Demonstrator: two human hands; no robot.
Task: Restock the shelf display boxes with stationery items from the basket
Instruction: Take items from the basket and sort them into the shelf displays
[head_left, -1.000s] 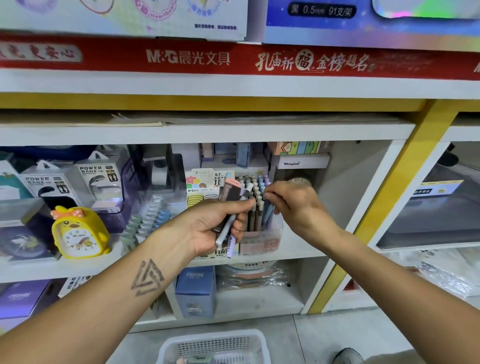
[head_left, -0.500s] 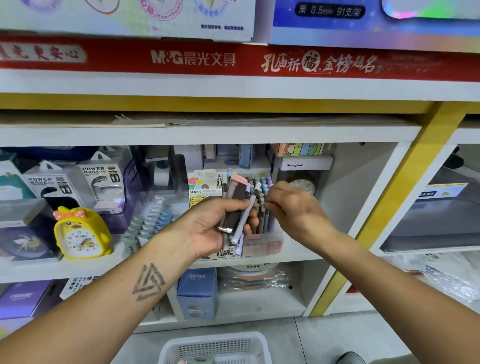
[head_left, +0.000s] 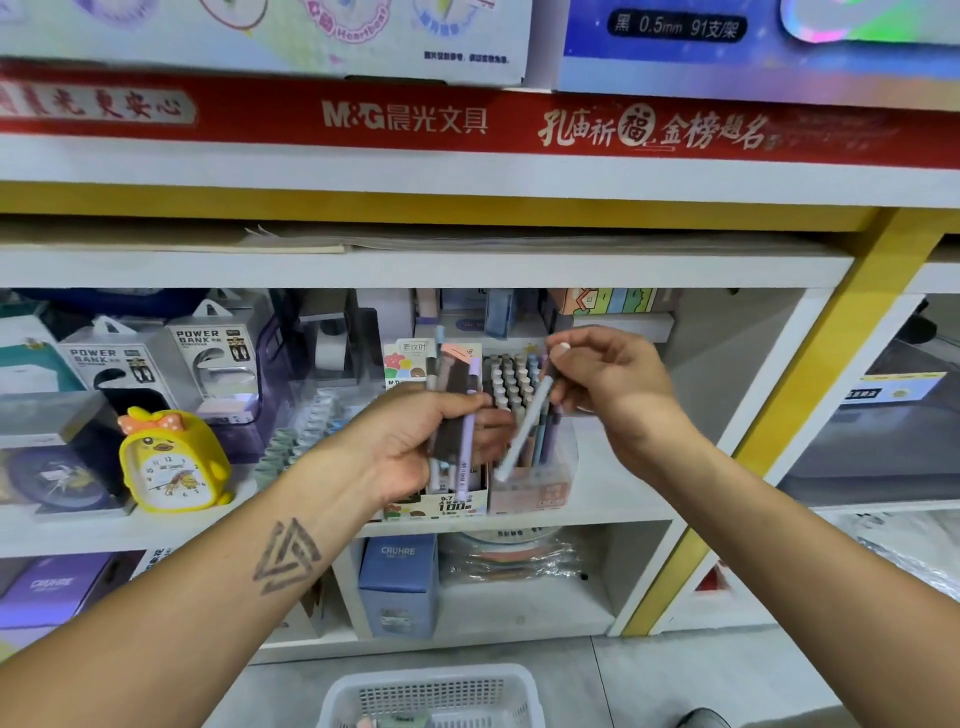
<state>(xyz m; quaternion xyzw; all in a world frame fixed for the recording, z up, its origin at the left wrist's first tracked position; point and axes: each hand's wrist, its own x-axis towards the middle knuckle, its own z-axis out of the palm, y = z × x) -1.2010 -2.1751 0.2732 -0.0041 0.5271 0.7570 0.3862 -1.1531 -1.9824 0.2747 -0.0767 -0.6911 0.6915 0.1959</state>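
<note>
My left hand (head_left: 415, 441) grips a bundle of pens (head_left: 457, 410), brown, lilac and grey, held upright in front of the shelf. My right hand (head_left: 613, 384) pinches a single pale blue pen (head_left: 524, 426) near its top; the pen hangs slanted, tip down-left, above the clear display box (head_left: 535, 483) packed with upright pens. A second display box (head_left: 441, 506) with a "100" label stands just left of it, partly hidden by my left hand. The white plastic basket (head_left: 431, 696) sits on the floor below.
A yellow duck alarm clock (head_left: 171, 462) and power bank boxes (head_left: 208, 358) stand on the shelf to the left. A blue CRUHRE box (head_left: 397, 587) sits on the shelf underneath. A yellow upright post (head_left: 810, 395) bounds the shelf bay on the right.
My right hand has drawn one pale blue pen away from the bundle and lifted it to the right. The left hand stays put with the remaining pens.
</note>
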